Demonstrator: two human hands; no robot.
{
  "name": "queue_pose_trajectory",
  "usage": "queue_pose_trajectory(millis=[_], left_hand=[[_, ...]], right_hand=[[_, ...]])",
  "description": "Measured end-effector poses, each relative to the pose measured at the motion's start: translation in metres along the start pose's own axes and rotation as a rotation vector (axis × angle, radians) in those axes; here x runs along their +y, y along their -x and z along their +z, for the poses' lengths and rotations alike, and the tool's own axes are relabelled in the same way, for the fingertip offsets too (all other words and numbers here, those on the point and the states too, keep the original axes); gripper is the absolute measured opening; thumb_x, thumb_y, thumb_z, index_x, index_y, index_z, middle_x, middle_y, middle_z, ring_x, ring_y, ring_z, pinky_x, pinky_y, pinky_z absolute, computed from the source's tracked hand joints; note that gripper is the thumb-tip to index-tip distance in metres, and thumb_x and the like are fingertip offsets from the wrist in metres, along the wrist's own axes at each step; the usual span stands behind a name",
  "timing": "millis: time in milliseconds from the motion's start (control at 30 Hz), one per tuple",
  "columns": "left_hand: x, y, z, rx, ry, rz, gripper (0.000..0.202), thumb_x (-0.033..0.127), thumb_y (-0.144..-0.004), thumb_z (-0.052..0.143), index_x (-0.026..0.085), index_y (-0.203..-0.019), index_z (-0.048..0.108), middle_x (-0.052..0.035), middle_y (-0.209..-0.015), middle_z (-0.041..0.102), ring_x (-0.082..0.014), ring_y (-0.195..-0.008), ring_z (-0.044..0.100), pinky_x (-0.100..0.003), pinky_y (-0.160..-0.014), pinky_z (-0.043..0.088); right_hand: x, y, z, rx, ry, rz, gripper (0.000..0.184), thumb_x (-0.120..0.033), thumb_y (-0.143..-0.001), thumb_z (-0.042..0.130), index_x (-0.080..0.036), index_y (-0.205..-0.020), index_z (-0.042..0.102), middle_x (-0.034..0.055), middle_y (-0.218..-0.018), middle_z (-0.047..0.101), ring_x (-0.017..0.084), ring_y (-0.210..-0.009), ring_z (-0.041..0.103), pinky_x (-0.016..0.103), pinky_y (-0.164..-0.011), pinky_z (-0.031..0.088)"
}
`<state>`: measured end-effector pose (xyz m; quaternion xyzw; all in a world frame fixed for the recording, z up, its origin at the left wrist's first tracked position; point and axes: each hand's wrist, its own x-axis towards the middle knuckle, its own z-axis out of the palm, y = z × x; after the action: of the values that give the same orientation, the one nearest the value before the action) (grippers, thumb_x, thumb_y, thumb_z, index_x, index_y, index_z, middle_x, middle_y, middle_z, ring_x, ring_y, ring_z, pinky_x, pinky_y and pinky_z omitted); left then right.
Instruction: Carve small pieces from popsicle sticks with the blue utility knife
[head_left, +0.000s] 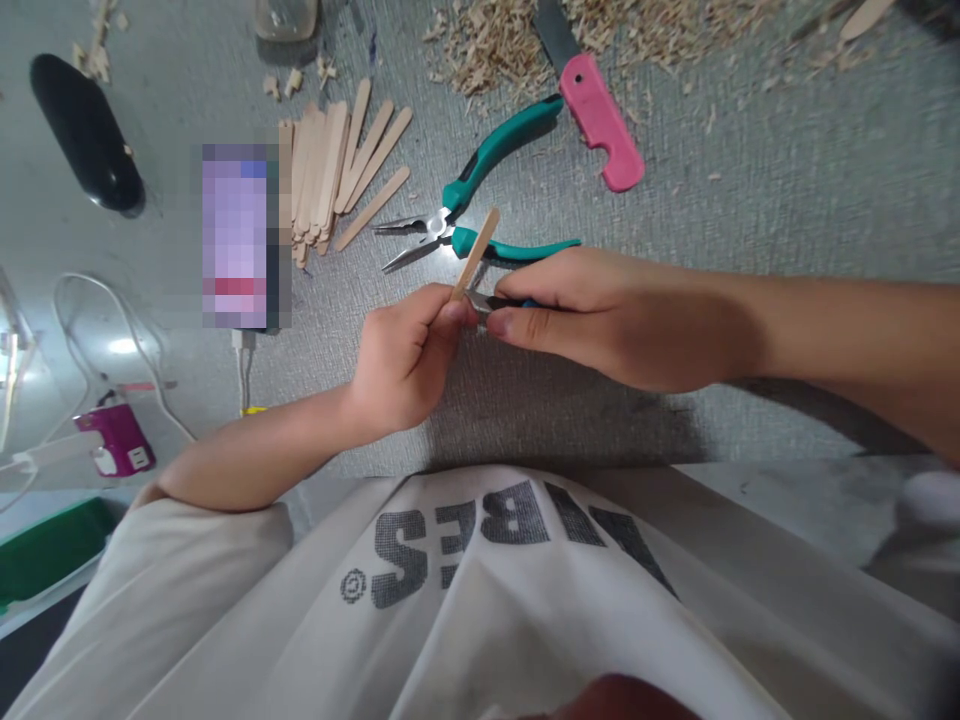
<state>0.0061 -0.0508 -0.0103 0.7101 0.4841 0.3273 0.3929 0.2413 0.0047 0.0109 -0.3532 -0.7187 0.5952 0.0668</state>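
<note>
My left hand [409, 355] is closed, pinching a wooden craft stick [478, 250] between thumb and fingers. The stick points up and away from me at a slant. My right hand [592, 320] wraps round a pair of pliers [487, 303]; their metal jaws meet the stick beside my left fingertips, and most of the dark blue handle is hidden in the palm. Just beyond both hands lie green-handled needle-nose pliers [466, 243], spread apart on the table. A pile of craft sticks [319, 175] is fanned out to the left of them.
A pink-handled folding knife [604, 125] lies at the back beside heaped wood shavings [495, 50]. Leftward are a blurred phone [234, 235] on a cable, a black oblong case [86, 130] and a purple plug adapter [116, 440]. The grey table's [750, 220] near edge runs close to my shirt.
</note>
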Motion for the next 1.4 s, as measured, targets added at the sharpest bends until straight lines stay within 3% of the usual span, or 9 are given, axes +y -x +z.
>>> queue_pose_trajectory(millis=[133, 300, 500, 700, 867, 1033, 1400], left_hand=[[-0.002, -0.001, -0.002, -0.03, -0.036, 0.065, 0.04, 0.044, -0.12, 0.051, 0.023, -0.086, 0.06, 0.0009, -0.068, 0.066, -0.0121, -0.06, 0.06, -0.029, -0.057, 0.042], [-0.002, -0.001, -0.001, -0.061, -0.094, 0.068, 0.043, 0.047, -0.12, 0.046, 0.024, -0.085, 0.057, 0.0017, -0.064, 0.062, -0.0124, -0.055, 0.054, -0.03, -0.055, 0.038], [0.004, -0.007, -0.002, 0.013, -0.109, -0.003, 0.052, 0.051, -0.119, 0.049, 0.024, -0.077, 0.059, 0.0007, -0.061, 0.058, -0.0133, -0.055, 0.052, -0.032, -0.055, 0.036], [0.0, -0.012, -0.006, 0.091, -0.151, 0.023, 0.049, 0.049, -0.117, 0.054, 0.022, -0.081, 0.074, 0.0012, -0.058, 0.06, -0.0131, -0.053, 0.052, -0.031, -0.055, 0.04], [-0.002, -0.012, -0.006, 0.107, -0.103, 0.039, 0.049, 0.047, -0.116, 0.056, 0.021, -0.079, 0.075, 0.0044, -0.051, 0.052, -0.0098, -0.046, 0.047, -0.028, -0.05, 0.037], [0.0, -0.01, -0.007, 0.059, -0.087, 0.002, 0.053, 0.053, -0.117, 0.053, 0.023, -0.078, 0.071, 0.0025, -0.054, 0.054, -0.0121, -0.051, 0.049, -0.031, -0.053, 0.038], [0.002, -0.009, -0.006, 0.02, -0.118, 0.018, 0.052, 0.049, -0.117, 0.051, 0.023, -0.072, 0.061, 0.0019, -0.056, 0.053, -0.0115, -0.051, 0.043, -0.031, -0.051, 0.033]], right_hand=[[0.001, -0.001, -0.002, -0.052, -0.056, 0.025, 0.054, -0.044, -0.118, 0.059, -0.021, -0.071, 0.045, -0.0039, -0.063, 0.042, 0.011, -0.058, 0.036, 0.037, -0.062, 0.023], [-0.001, -0.002, 0.001, -0.02, -0.024, 0.042, 0.057, -0.048, -0.116, 0.062, -0.023, -0.069, 0.044, -0.0041, -0.058, 0.042, 0.012, -0.054, 0.036, 0.037, -0.058, 0.021], [-0.01, -0.003, 0.01, 0.153, 0.127, 0.049, 0.052, -0.034, -0.112, 0.065, -0.024, -0.067, 0.04, -0.0036, -0.058, 0.045, 0.013, -0.059, 0.039, 0.038, -0.063, 0.024], [-0.008, 0.0, 0.017, 0.289, 0.106, 0.009, 0.048, -0.035, -0.111, 0.062, -0.026, -0.071, 0.038, -0.0031, -0.062, 0.046, 0.015, -0.061, 0.04, 0.038, -0.065, 0.024], [-0.008, 0.002, 0.016, 0.204, 0.101, 0.005, 0.045, -0.036, -0.111, 0.064, -0.025, -0.072, 0.044, -0.0027, -0.062, 0.049, 0.015, -0.062, 0.042, 0.038, -0.065, 0.025], [-0.004, 0.002, 0.015, 0.176, 0.048, -0.061, 0.044, -0.038, -0.111, 0.067, -0.022, -0.074, 0.051, -0.0043, -0.063, 0.05, 0.013, -0.062, 0.043, 0.036, -0.066, 0.026], [-0.004, 0.002, 0.013, 0.148, 0.03, -0.041, 0.045, -0.038, -0.112, 0.067, -0.022, -0.074, 0.05, -0.0048, -0.062, 0.048, 0.013, -0.061, 0.041, 0.036, -0.066, 0.025]])
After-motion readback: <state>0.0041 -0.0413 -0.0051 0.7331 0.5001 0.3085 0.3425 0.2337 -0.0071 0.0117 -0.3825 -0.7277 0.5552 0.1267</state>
